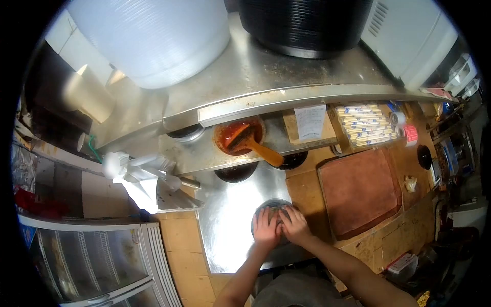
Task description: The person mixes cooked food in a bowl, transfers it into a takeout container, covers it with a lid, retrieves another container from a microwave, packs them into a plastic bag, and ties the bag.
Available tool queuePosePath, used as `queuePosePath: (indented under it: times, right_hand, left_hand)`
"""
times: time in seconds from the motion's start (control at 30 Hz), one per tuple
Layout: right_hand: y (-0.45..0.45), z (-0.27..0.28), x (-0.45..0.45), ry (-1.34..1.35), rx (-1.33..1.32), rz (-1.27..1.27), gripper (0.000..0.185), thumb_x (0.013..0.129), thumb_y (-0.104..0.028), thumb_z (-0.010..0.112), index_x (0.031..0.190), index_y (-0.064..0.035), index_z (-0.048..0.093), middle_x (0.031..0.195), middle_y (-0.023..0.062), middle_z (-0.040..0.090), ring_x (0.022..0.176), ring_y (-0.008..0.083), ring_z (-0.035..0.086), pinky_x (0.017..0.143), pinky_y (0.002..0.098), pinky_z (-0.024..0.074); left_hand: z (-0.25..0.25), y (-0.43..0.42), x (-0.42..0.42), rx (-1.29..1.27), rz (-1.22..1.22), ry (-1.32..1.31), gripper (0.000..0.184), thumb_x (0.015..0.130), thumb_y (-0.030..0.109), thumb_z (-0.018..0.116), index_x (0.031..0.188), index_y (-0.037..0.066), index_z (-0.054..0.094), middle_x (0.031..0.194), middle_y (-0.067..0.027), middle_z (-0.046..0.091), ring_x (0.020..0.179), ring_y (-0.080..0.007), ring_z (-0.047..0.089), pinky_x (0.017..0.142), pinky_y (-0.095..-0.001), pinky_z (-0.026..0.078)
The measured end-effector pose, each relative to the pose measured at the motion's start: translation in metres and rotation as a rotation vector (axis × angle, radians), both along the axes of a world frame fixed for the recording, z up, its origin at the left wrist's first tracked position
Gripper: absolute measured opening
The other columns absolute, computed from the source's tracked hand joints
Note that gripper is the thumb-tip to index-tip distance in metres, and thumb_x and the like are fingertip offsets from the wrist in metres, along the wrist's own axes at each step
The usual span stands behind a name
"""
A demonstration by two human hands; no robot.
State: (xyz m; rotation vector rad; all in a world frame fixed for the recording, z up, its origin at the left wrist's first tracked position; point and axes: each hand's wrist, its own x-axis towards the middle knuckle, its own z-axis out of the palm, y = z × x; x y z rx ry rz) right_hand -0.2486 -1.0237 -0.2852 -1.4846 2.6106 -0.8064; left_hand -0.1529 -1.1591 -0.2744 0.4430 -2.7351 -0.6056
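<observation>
Curving the spread fingers of the left hand (266, 228) and the right hand (296, 226) down into the round bowl (279, 202); not being able to tell about any grip underneath. Sitting at the right edge of the metal sheet (225, 225), toward the counter's front edge: the bowl. Lying to its right: the reddish-brown slab (360, 192). Standing beyond the bowl, holding red sauce and an orange-brown utensil (263, 152): the sauce pot (218, 140).
</observation>
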Motion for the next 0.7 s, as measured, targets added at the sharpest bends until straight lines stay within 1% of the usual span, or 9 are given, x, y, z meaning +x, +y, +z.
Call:
queuePosePath:
  times: [0.07, 0.2, 0.27, 0.4, 0.47, 0.5, 0.57, 0.6, 0.7]
  right_hand:
    - [0.000, 0.003, 0.002, -0.045, 0.017, 0.014, 0.052, 0.088, -0.016, 0.063, 0.136, -0.0007, 0.056, 0.140, 0.0264, 0.050, 0.128, 0.0442, 0.050, 0.108, 0.0516, 0.0404]
    - [0.000, 0.005, 0.005, -0.086, 0.020, 0.016, 0.052, 0.089, -0.017, 0.062, 0.137, -0.0005, 0.055, 0.140, 0.0275, 0.050, 0.128, 0.0448, 0.049, 0.108, 0.0528, 0.0397]
    - [0.001, 0.002, 0.006, -0.102, 0.020, 0.023, 0.050, 0.092, -0.020, 0.059, 0.138, -0.0002, 0.054, 0.140, 0.0295, 0.048, 0.130, 0.0452, 0.048, 0.108, 0.0560, 0.0390]
    - [0.003, -0.003, 0.008, -0.132, 0.021, 0.036, 0.051, 0.094, -0.023, 0.057, 0.140, 0.0001, 0.053, 0.143, 0.0310, 0.045, 0.132, 0.0464, 0.046, 0.110, 0.0571, 0.0372]
    - [0.003, -0.003, 0.008, -0.151, 0.048, 0.053, 0.052, 0.096, -0.024, 0.054, 0.142, -0.0002, 0.050, 0.145, 0.0318, 0.043, 0.135, 0.0475, 0.042, 0.113, 0.0577, 0.0327]
    - [0.003, -0.004, 0.008, -0.152, 0.050, 0.052, 0.052, 0.096, -0.024, 0.054, 0.142, -0.0002, 0.050, 0.145, 0.0318, 0.043, 0.135, 0.0475, 0.042, 0.113, 0.0577, 0.0327]
    - [0.002, -0.006, 0.010, -0.117, 0.098, 0.031, 0.055, 0.096, -0.025, 0.054, 0.144, -0.0006, 0.047, 0.148, 0.0315, 0.040, 0.138, 0.0473, 0.038, 0.116, 0.0571, 0.0277]
    - [0.001, -0.008, 0.011, -0.114, 0.093, 0.021, 0.055, 0.096, -0.025, 0.054, 0.144, -0.0006, 0.047, 0.148, 0.0315, 0.040, 0.138, 0.0473, 0.038, 0.116, 0.0571, 0.0277]
    - [0.002, -0.014, 0.016, -0.151, 0.124, 0.006, 0.057, 0.095, -0.024, 0.054, 0.146, -0.0012, 0.046, 0.151, 0.0307, 0.036, 0.142, 0.0457, 0.034, 0.119, 0.0565, 0.0234]
  left_hand:
    - [0.003, -0.001, 0.001, -0.011, 0.000, 0.027, 0.047, 0.086, 0.026, 0.066, 0.129, 0.007, 0.063, 0.140, -0.0243, 0.053, 0.130, -0.0427, 0.050, 0.110, -0.0611, 0.033]
    - [0.008, -0.001, 0.003, 0.010, 0.008, 0.043, 0.046, 0.085, 0.025, 0.066, 0.127, 0.006, 0.065, 0.137, -0.0246, 0.055, 0.128, -0.0432, 0.052, 0.110, -0.0604, 0.034]
    - [0.008, -0.002, 0.004, 0.006, 0.005, 0.062, 0.047, 0.084, 0.023, 0.067, 0.128, 0.006, 0.064, 0.137, -0.0248, 0.055, 0.126, -0.0436, 0.053, 0.109, -0.0595, 0.035]
    - [0.006, -0.006, 0.005, 0.015, -0.001, 0.084, 0.047, 0.082, 0.021, 0.069, 0.127, 0.006, 0.065, 0.139, -0.0250, 0.055, 0.125, -0.0440, 0.054, 0.108, -0.0588, 0.038]
    - [0.006, -0.007, 0.004, 0.026, -0.005, 0.085, 0.046, 0.081, 0.021, 0.070, 0.125, 0.006, 0.066, 0.139, -0.0258, 0.054, 0.125, -0.0445, 0.055, 0.107, -0.0582, 0.040]
    - [0.005, -0.007, 0.003, 0.027, -0.006, 0.084, 0.046, 0.081, 0.021, 0.070, 0.125, 0.006, 0.066, 0.139, -0.0258, 0.054, 0.125, -0.0445, 0.055, 0.107, -0.0582, 0.040]
    - [0.003, -0.009, 0.001, 0.079, -0.019, 0.076, 0.045, 0.082, 0.021, 0.070, 0.124, 0.006, 0.067, 0.139, -0.0262, 0.054, 0.127, -0.0449, 0.054, 0.108, -0.0574, 0.040]
    - [0.001, -0.011, -0.001, 0.074, -0.029, 0.079, 0.045, 0.082, 0.021, 0.070, 0.124, 0.006, 0.067, 0.139, -0.0262, 0.054, 0.127, -0.0449, 0.054, 0.108, -0.0574, 0.040]
    - [-0.001, -0.013, -0.001, 0.066, -0.045, 0.023, 0.047, 0.083, 0.021, 0.069, 0.127, 0.007, 0.065, 0.140, -0.0267, 0.053, 0.127, -0.0445, 0.054, 0.108, -0.0567, 0.040]
